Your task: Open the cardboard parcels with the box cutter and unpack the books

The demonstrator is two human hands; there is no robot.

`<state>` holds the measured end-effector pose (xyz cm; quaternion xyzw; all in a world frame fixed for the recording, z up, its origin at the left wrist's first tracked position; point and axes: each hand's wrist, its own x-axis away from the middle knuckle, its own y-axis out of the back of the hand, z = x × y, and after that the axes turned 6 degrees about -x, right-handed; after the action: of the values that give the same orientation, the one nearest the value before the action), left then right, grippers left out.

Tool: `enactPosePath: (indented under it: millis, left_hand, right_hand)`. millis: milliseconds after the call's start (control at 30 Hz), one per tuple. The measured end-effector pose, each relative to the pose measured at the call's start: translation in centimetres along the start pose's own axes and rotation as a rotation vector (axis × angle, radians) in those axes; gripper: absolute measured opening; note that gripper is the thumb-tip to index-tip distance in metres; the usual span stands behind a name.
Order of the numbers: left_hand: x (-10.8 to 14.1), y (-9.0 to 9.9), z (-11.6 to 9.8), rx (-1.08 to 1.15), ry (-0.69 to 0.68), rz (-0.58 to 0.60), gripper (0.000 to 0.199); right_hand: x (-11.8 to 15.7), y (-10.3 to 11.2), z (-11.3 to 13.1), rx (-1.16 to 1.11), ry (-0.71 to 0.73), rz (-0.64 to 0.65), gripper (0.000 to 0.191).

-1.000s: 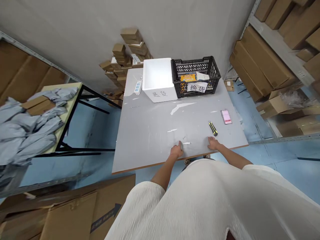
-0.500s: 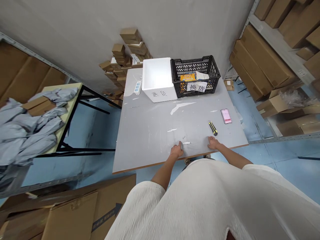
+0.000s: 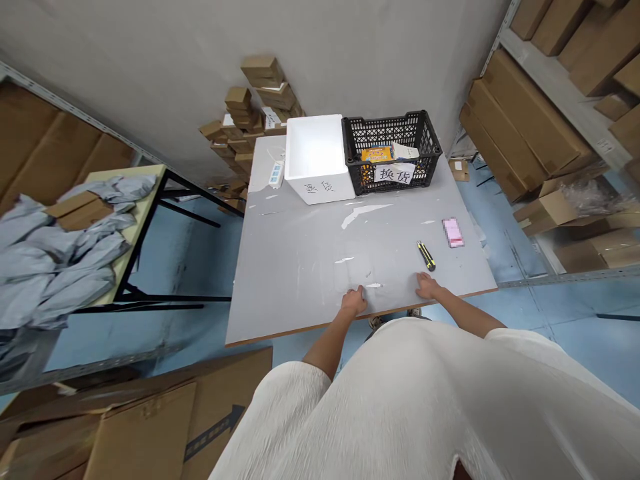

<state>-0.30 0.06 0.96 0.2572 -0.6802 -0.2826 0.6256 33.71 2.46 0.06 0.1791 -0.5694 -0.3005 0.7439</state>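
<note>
My left hand (image 3: pixel 355 301) rests on the front part of the grey table (image 3: pixel 280 267), fingers apart and holding nothing. Farther right, my right hand (image 3: pixel 427 285) lies at the table's front edge, also open and unladen. Just beyond it is a black and yellow utility knife (image 3: pixel 426 256), not touched by the hand. A pink-screened phone (image 3: pixel 453 233) lies to the right of the knife. At the back of the table stand a white foam box (image 3: pixel 320 189) and, beside it, a black crate (image 3: pixel 433 163) with an orange packet (image 3: pixel 377 155) inside.
A white power strip (image 3: pixel 276 175) lies at the table's back left. Brown cartons (image 3: pixel 240 120) are stacked behind. Grey bags (image 3: pixel 75 257) cover a side table at left. Shelves with boxes (image 3: pixel 530 133) stand at right; a large carton (image 3: pixel 150 427) is at lower left.
</note>
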Motion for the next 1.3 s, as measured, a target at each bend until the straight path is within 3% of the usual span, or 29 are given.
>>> enactPosePath:
  millis: [1300]
  left_hand:
    - [0.23,-0.3,-0.1,0.02,0.0,-0.018,0.054]
  right_hand:
    - [0.2,-0.02,-0.05,0.008,0.001,0.002,0.094]
